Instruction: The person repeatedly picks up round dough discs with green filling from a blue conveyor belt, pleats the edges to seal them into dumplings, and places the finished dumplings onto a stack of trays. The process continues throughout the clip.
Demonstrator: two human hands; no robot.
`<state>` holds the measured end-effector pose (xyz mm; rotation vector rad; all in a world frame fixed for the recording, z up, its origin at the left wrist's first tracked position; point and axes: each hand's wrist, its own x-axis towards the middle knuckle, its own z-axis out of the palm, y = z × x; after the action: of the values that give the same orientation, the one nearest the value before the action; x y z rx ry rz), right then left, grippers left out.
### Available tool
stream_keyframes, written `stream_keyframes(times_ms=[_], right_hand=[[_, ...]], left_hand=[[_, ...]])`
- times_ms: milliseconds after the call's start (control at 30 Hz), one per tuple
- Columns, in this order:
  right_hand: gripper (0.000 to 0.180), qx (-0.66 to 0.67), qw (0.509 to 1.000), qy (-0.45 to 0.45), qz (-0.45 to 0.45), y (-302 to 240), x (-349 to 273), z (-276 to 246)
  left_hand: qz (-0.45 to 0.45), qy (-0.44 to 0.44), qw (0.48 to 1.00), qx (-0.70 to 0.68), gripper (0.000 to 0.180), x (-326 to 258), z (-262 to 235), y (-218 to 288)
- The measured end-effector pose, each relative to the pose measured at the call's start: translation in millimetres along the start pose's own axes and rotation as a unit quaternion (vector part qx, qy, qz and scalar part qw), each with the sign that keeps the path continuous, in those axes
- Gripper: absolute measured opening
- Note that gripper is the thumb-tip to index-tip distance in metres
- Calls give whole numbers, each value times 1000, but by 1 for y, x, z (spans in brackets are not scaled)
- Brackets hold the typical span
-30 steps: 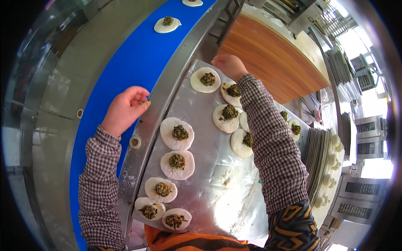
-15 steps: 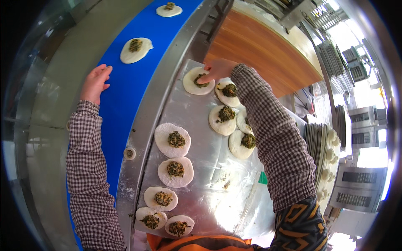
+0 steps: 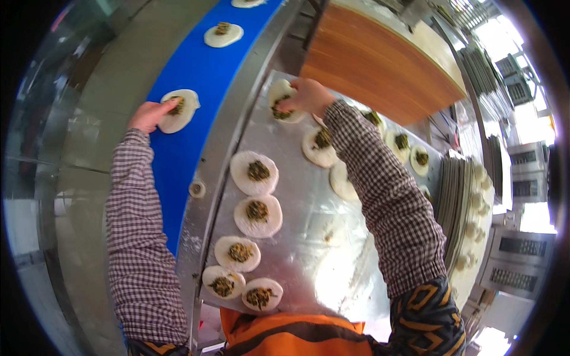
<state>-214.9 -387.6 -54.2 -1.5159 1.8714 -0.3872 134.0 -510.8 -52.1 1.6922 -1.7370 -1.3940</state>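
Observation:
My left hand (image 3: pixel 151 115) grips the left edge of a flat dough round (image 3: pixel 187 118) on the blue conveyor belt. Its fingertips reach the dark green chopped filling, and some fingers are hidden under the dough. At the far end of the metal table, my right hand (image 3: pixel 310 97) holds another filled dough round (image 3: pixel 281 89), with the thumb against its filling. That round looks slightly bent, and the hand covers its right side. Close to my right forearm lie more filled rounds, among them one dough round (image 3: pixel 319 155) and a partly covered round (image 3: pixel 342 181).
Several filled rounds line the left side of the metal table (image 3: pixel 303 237). Along the blue belt (image 3: pixel 184 65) another filled round (image 3: pixel 224 37) sits farther off. A wooden-sided counter (image 3: pixel 380 59) stands beyond the table. At right are stacked trays (image 3: pixel 449 196) bearing pale dough pieces.
Rounds on the belt have come nearer. My left hand, empty before, has closed on one. My right hand stays at its round, now bent slightly. The view has shifted, showing more rounds at right.

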Motion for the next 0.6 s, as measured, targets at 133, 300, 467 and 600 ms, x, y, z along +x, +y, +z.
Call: stream_keyframes(times_ms=[133,300,467,600], right_hand=[[48,457,883,-81,70,-5,-49,16],[44,759,624,-180,-50,28,-169,54],[47,810,586,7,33,97,-345,92],[46,775,593,190,105,164,-466,86]], left_hand=[[12,-21,999,-27,45,-1,-6,-26],[42,-137,979,-146,32,-9,-34,-84],[27,-122,987,-104,37,-40,-54,-120],[-49,-12,915,-400,51,-92,-57,-111]])
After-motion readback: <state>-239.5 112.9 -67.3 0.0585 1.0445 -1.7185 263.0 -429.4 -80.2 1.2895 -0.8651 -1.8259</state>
